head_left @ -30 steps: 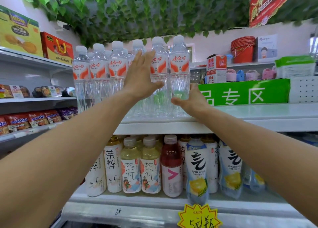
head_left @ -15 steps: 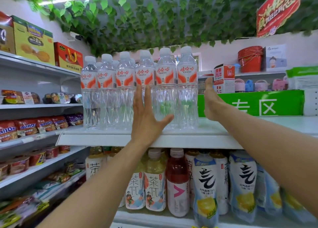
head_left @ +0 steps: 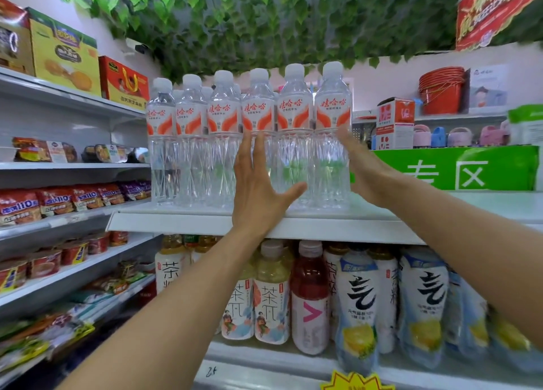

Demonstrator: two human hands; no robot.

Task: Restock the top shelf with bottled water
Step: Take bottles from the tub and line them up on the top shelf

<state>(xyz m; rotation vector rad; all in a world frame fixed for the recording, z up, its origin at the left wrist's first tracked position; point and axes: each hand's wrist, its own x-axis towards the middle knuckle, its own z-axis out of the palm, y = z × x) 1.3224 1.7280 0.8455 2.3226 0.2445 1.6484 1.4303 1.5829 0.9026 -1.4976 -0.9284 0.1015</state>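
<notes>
A row of clear, ribbed plastic water bottles with white caps and orange-and-white labels stands upright on the white top shelf, centre of the frame. The left hand is flat against the bottles' fronts, fingers straight and pointing up, thumb spread right, gripping nothing. The right hand lies edge-on against the rightmost bottle's side, fingers straight, holding nothing. Tea bottles with glossy labels fill the shelf below.

Head view, close, facing top shelf
</notes>
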